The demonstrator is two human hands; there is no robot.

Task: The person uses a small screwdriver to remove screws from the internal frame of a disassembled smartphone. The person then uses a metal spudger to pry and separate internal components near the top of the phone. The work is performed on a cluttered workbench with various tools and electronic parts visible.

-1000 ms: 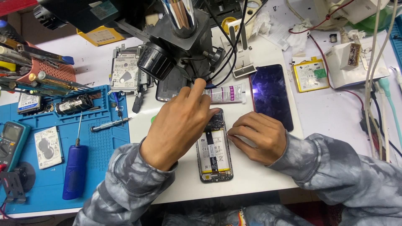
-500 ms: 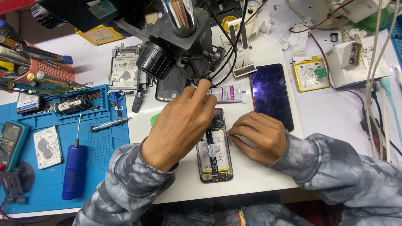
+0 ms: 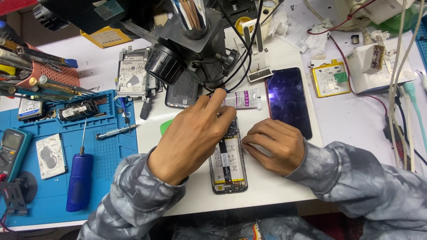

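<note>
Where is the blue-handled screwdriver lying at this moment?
The blue-handled screwdriver lies on the blue mat at the left of the head view, between the hard drive and the left hand.

We see an opened phone (image 3: pixel 228 162), back cover off, lying on the white worktop (image 3: pixel 284 186) with its battery exposed. The left hand (image 3: pixel 191 138) covers its upper end, fingers (image 3: pixel 219 100) bent down onto it. The right hand (image 3: pixel 273 144) rests curled against its right edge. A dark screen panel (image 3: pixel 289 100) lies just beyond; a blue screwdriver (image 3: pixel 80 180) sits on the blue mat (image 3: pixel 106 160).
</note>
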